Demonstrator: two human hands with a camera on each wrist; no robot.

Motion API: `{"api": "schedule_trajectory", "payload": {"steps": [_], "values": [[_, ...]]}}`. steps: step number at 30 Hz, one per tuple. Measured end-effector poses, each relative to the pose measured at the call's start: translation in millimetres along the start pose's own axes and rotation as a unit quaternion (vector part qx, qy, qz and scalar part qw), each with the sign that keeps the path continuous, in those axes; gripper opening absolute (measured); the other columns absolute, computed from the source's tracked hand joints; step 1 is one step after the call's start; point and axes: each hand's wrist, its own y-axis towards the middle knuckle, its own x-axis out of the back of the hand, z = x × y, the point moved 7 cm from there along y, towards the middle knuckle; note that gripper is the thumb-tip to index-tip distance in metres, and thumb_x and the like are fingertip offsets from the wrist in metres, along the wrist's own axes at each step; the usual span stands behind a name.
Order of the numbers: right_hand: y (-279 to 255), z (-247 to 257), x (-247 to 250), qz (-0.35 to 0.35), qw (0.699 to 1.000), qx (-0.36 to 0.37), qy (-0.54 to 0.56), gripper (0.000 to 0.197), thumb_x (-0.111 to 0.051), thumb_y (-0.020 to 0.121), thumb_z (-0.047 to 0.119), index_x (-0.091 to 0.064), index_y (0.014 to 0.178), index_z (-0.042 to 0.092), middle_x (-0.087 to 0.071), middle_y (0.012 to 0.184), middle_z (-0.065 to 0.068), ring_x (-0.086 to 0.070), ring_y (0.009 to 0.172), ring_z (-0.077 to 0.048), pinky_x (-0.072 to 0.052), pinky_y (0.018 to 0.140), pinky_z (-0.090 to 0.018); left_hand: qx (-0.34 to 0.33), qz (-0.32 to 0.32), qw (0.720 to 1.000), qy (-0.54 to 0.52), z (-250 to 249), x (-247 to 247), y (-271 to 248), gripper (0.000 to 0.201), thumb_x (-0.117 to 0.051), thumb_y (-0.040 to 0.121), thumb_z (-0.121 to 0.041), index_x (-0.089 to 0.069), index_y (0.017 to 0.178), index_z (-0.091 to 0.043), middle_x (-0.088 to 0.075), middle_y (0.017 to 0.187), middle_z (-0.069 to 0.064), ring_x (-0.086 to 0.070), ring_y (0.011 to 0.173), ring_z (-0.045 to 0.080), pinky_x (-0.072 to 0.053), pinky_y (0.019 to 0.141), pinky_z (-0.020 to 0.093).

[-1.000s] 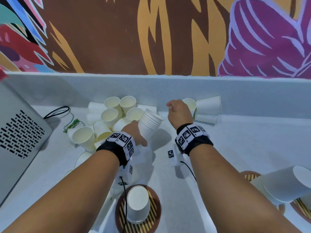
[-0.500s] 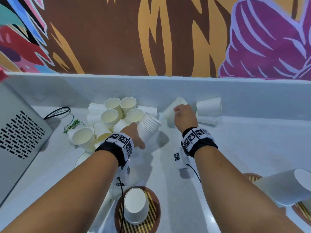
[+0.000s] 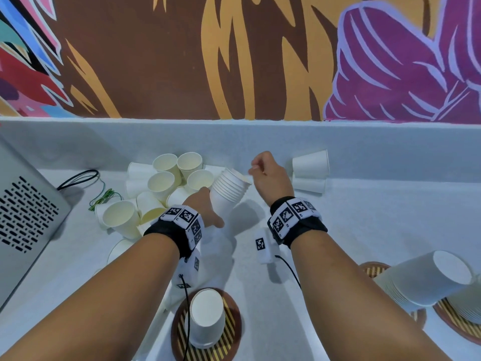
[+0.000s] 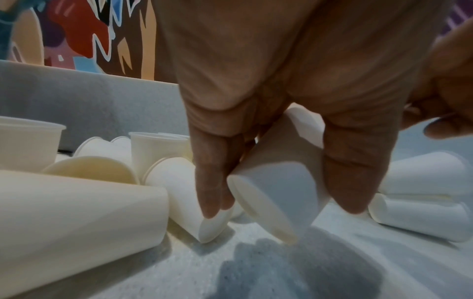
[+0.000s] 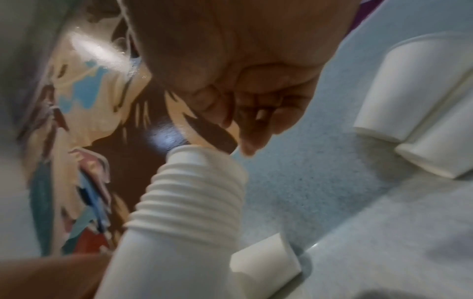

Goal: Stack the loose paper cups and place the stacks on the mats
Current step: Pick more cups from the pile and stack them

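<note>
My left hand (image 3: 205, 204) grips a stack of several nested white paper cups (image 3: 226, 194), tilted with its mouth up and to the right. In the left wrist view the left hand's (image 4: 276, 192) fingers (image 4: 210, 192) and thumb wrap the stack's base (image 4: 271, 194). My right hand (image 3: 260, 169) hovers at the stack's rim with curled fingers; no cup shows between them. In the right wrist view a fingertip (image 5: 249, 149) sits beside the top rim of the stack (image 5: 192, 182). Loose cups (image 3: 161, 183) lie heaped to the left.
Two cups (image 3: 311, 164) lie on their sides by the back wall. A striped round mat (image 3: 229, 342) in front bears an upside-down cup stack (image 3: 207, 319). Another mat (image 3: 372, 269) at the right has a leaning stack (image 3: 426, 280). A grey machine (image 3: 23, 212) and cable (image 3: 78, 175) stand left.
My right hand brought a single cup from the back leftward to the stack and no longer holds it. The left hand lifted the stack a little towards it.
</note>
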Motion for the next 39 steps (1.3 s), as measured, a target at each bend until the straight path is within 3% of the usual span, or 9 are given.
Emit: {"api": "schedule_trajectory", "payload": {"steps": [5, 11, 17, 20, 23, 28, 32, 36, 39], "values": [[18.0, -62.2, 41.4, -0.126, 0.984, -0.119, -0.033, 0.032, -0.046, 0.087, 0.006, -0.060, 0.113, 0.019, -0.025, 0.146, 0.001, -0.051, 0.118, -0.026, -0.049, 0.094, -0.038, -0.022, 0.007, 1.000, -0.001, -9.8, -4.7, 1.0, 0.073, -0.087, 0.056, -0.030, -0.045, 0.114, -0.014, -0.058, 0.102, 0.001, -0.058, 0.092, 0.023, -0.051, 0.082, 0.036], [26.8, -105.3, 64.0, -0.121, 0.964, -0.235, 0.027, 0.043, -0.047, 0.087, 0.003, -0.054, 0.128, 0.014, -0.001, 0.157, 0.001, -0.049, 0.122, -0.032, -0.043, 0.097, -0.029, -0.030, 0.013, 0.999, 0.010, -14.8, -8.6, 4.7, 0.074, -0.087, 0.059, -0.029, -0.044, 0.117, -0.012, -0.055, 0.101, 0.001, -0.055, 0.094, 0.023, -0.047, 0.082, 0.034], [30.5, -106.0, 74.7, -0.130, 0.954, -0.258, 0.082, 0.034, -0.046, 0.086, -0.002, -0.059, 0.116, 0.006, -0.033, 0.139, -0.011, -0.053, 0.116, -0.034, -0.045, 0.096, -0.030, -0.014, 0.010, 1.000, 0.011, -8.0, -6.6, 10.3, 0.081, -0.089, 0.057, -0.030, -0.044, 0.122, -0.013, -0.058, 0.111, 0.004, -0.058, 0.102, 0.025, -0.047, 0.082, 0.035], [27.7, -81.9, 69.8, -0.142, 0.963, -0.211, 0.084, 0.034, -0.043, 0.085, -0.003, -0.062, 0.111, 0.008, -0.043, 0.132, -0.011, -0.053, 0.113, -0.028, -0.042, 0.084, -0.026, -0.007, 0.007, 1.000, 0.017, -6.3, -5.8, 11.3, 0.081, -0.089, 0.054, -0.032, -0.045, 0.120, -0.014, -0.060, 0.110, 0.004, -0.058, 0.099, 0.025, -0.049, 0.083, 0.036], [24.7, -49.0, 54.9, -0.131, 0.979, -0.130, 0.088, 0.031, -0.043, 0.084, -0.002, -0.066, 0.100, 0.011, -0.052, 0.121, -0.009, -0.056, 0.108, -0.026, -0.044, 0.090, -0.028, 0.002, 0.005, 1.000, 0.019, -3.3, -6.5, 11.7, 0.079, -0.089, 0.055, -0.031, -0.045, 0.118, -0.012, -0.060, 0.108, 0.004, -0.059, 0.098, 0.026, -0.049, 0.081, 0.036], [11.9, 0.5, 20.1, -0.059, 0.992, -0.028, 0.107, 0.027, -0.048, 0.083, -0.002, -0.064, 0.075, 0.018, -0.062, 0.096, -0.003, -0.057, 0.087, -0.018, -0.045, 0.082, -0.026, 0.007, 0.000, 1.000, 0.013, -3.9, -5.3, 11.0, 0.076, -0.088, 0.056, -0.031, -0.044, 0.115, -0.012, -0.060, 0.103, 0.003, -0.059, 0.093, 0.025, -0.049, 0.076, 0.035], [7.3, 2.1, -4.2, 0.037, 0.988, -0.058, 0.138, 0.033, -0.043, 0.072, -0.004, -0.056, 0.061, 0.024, -0.064, 0.080, 0.002, -0.060, 0.075, -0.024, -0.055, 0.079, -0.042, 0.002, -0.011, 1.000, 0.000, -6.5, -1.9, 11.0, 0.075, -0.087, 0.057, -0.030, -0.043, 0.115, -0.013, -0.055, 0.096, 0.001, -0.056, 0.087, 0.024, -0.045, 0.070, 0.034], [13.7, -39.7, 24.5, -0.092, 0.988, -0.124, 0.008, 0.028, -0.044, 0.079, 0.002, -0.062, 0.085, 0.022, -0.059, 0.114, -0.004, -0.057, 0.104, -0.029, -0.048, 0.091, -0.041, -0.001, -0.011, 1.000, 0.008, -4.8, -1.7, 10.6, 0.073, -0.086, 0.057, -0.030, -0.042, 0.113, -0.013, -0.055, 0.093, 0.001, -0.056, 0.085, 0.023, -0.043, 0.068, 0.033], [8.7, -87.8, 41.2, -0.117, 0.961, -0.228, -0.099, 0.034, -0.048, 0.084, 0.009, -0.058, 0.109, 0.029, -0.024, 0.152, -0.006, -0.035, 0.132, -0.030, -0.035, 0.105, -0.043, 0.000, -0.008, 1.000, 0.019, -3.0, -3.1, 10.3, 0.074, -0.086, 0.057, -0.031, -0.042, 0.113, -0.013, -0.056, 0.097, 0.001, -0.056, 0.086, 0.023, -0.045, 0.070, 0.033]]}}
